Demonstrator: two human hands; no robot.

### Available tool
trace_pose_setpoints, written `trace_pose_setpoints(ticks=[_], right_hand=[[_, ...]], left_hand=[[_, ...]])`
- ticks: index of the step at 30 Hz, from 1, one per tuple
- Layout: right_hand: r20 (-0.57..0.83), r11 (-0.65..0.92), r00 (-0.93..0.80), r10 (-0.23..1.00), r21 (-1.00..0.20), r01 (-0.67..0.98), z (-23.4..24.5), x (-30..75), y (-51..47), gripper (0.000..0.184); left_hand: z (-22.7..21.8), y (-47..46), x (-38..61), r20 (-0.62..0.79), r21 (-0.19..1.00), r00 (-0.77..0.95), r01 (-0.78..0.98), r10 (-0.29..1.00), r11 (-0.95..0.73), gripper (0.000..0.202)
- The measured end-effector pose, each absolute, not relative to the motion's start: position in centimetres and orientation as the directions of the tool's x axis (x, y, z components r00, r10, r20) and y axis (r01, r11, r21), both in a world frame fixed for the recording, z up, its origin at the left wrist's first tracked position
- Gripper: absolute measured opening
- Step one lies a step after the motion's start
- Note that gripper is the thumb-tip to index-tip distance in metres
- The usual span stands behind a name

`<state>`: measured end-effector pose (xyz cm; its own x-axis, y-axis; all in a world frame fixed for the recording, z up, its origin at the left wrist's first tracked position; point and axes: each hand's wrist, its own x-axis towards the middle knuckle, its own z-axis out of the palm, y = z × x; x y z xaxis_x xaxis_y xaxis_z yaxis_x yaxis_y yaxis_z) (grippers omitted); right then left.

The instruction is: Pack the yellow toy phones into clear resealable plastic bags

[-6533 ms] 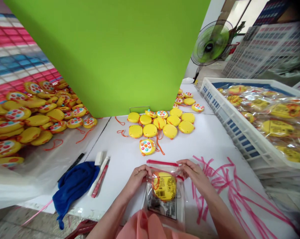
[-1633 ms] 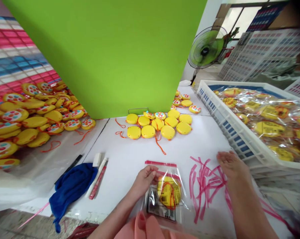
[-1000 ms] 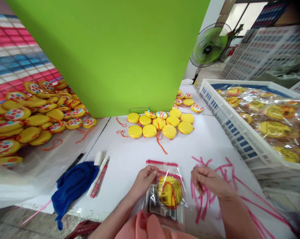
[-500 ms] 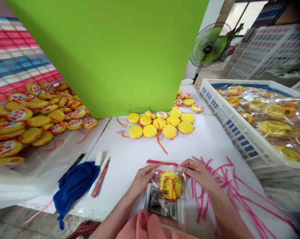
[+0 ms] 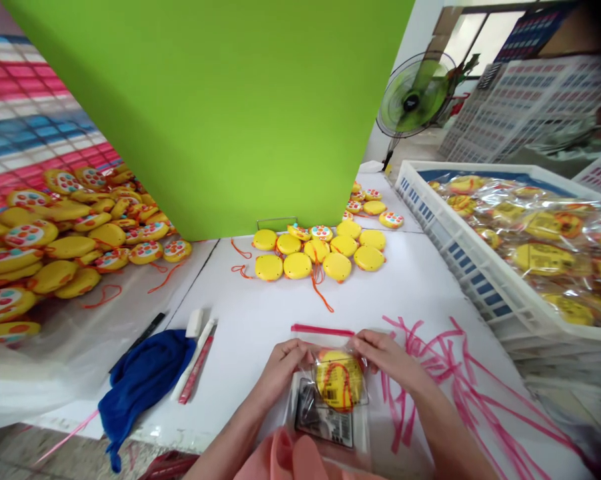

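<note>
Green backdrop (image 5: 180, 113) — standing fan (image 5: 414, 97), bright window (image 5: 480, 40)

A clear resealable plastic bag (image 5: 327, 427) lies flat, held at both upper sides by the left hand (image 5: 283, 370) and right hand (image 5: 388, 360), below its red zip strip (image 5: 322, 331). Between the hands, a round yellow toy (image 5: 339, 380) looped with orange cord (image 5: 344, 383) sits inside.

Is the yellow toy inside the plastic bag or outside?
Inside: the round yellow toy shows through the film of the clear zip bag.
</note>
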<state>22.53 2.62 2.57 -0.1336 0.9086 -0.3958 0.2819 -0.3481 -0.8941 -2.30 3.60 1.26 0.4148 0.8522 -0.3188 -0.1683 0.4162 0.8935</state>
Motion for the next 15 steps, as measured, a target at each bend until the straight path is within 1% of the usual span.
trace_pose_setpoints(ticks=[2,5,7,9,12,13,14,15], right_hand=[[-0.388,-0.335,-0.151,0.909,-0.897,0.290,2.1,22.3,2.5,0.031],[-0.337,-0.306,-0.074,0.939,-0.911,0.276,1.5,21.8,2.3,0.027],[-0.307,-0.288,-0.029,0.951,-0.918,0.272,1.3,21.3,2.2,0.026],[-0.306,-0.288,-0.032,0.951,-0.922,0.259,1.4,21.1,2.1,0.025],[-0.302,-0.278,-0.053,0.952,-0.922,0.270,2.2,22.4,2.4,0.024],[-0.296,-0.278,-0.021,0.955,-0.918,0.282,2.7,23.4,2.7,0.023],[-0.276,-0.282,0.058,0.959,-0.919,0.276,3.4,24.7,3.1,0.023],[-0.225,-0.268,0.185,0.956,-0.930,0.250,4.2,26.2,3.7,0.022]], left_hand=[[0.9,3.5,-2.0,-0.350,0.881,0.365,-0.186,0.863,0.435,0.033],[0.5,3.4,-1.6,-0.377,0.847,0.301,-0.272,0.876,0.457,0.042],[0.4,3.4,-1.6,-0.380,0.841,0.273,-0.297,0.884,0.453,0.046],[0.2,3.5,-1.5,-0.380,0.844,0.273,-0.289,0.884,0.452,0.049],[0.0,3.7,-1.5,-0.393,0.859,0.286,-0.225,0.874,0.459,0.056],[0.0,3.7,-1.5,-0.400,0.865,0.285,-0.198,0.871,0.462,0.058],[-0.1,3.7,-1.4,-0.404,0.871,0.281,-0.171,0.870,0.460,0.059],[-0.1,3.6,-1.3,-0.405,0.880,0.272,-0.142,0.873,0.453,0.058]])
